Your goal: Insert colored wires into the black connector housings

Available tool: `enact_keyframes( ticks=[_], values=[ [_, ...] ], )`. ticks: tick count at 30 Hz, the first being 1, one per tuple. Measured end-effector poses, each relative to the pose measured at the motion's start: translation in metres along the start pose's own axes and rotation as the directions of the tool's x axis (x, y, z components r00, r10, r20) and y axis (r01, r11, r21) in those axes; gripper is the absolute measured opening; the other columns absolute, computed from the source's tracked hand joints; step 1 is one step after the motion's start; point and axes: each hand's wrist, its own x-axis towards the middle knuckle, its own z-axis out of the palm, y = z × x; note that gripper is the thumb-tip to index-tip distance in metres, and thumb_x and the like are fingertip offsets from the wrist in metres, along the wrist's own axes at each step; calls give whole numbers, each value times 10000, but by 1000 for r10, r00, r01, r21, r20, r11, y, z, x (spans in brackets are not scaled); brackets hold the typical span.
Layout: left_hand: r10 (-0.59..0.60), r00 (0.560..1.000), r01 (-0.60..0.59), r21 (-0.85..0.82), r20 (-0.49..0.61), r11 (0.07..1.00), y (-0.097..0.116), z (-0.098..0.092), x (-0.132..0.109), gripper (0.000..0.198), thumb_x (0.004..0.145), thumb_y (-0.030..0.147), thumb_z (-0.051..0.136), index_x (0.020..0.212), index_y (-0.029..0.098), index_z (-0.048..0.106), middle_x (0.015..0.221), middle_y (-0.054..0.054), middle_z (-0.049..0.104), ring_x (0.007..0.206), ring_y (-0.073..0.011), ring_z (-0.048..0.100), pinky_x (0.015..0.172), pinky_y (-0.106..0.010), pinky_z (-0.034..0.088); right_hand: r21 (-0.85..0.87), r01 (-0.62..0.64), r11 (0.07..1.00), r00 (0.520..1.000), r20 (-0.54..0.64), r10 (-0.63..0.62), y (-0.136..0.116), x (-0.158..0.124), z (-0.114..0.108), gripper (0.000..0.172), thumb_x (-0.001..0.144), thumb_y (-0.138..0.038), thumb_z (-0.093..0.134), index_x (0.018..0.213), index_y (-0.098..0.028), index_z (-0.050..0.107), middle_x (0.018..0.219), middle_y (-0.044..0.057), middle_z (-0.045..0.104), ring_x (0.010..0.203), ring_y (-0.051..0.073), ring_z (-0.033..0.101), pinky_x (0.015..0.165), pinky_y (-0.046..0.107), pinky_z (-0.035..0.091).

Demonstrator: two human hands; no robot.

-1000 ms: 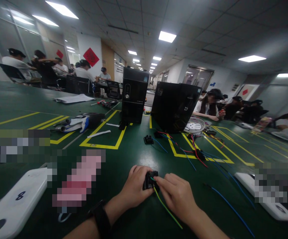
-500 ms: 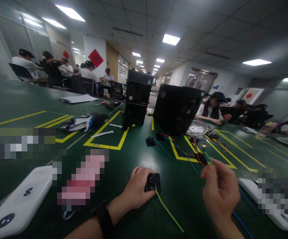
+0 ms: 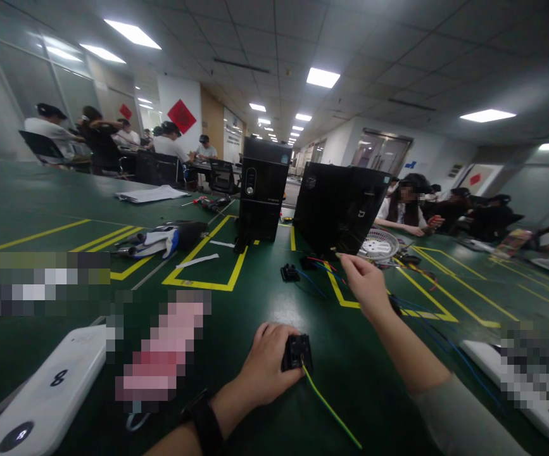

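My left hand [image 3: 267, 370] rests low on the green table and grips a small black connector block [image 3: 297, 352]. A green-yellow wire [image 3: 331, 408] runs from the block toward me. My right hand [image 3: 366, 285] is stretched forward over a tangle of red and blue wires [image 3: 334, 269], fingers pinched together at the tip; what they pinch is too small to name. A second black connector [image 3: 290, 272] lies farther out on the table.
Two black computer cases [image 3: 261, 190] [image 3: 338, 206] stand behind yellow floor-tape boxes [image 3: 208, 282]. A white fan grille [image 3: 377, 244] lies at the right case. White devices [image 3: 41, 396] [image 3: 530, 392] flank me. Gloves and tools [image 3: 163, 235] lie left. People sit at far tables.
My right hand left the connector block, lifted away to the right, then reached forward to the wire tangle. The left hand kept hold of the block.
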Motion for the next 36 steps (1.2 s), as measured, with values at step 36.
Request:
enact_keyframes(
  ticks=[36],
  values=[
    [-33,999,33,-12,-6,999,-4,3,2,392,637,199,707,980,228,518,955,-7,582,942,-231,503,962,-412,286,-745,314,589,835,512,202,44,30,98,278,915,-324,515,1150,-182,554,1164,74,569,1007,205,569,871,429,466]
  ],
)
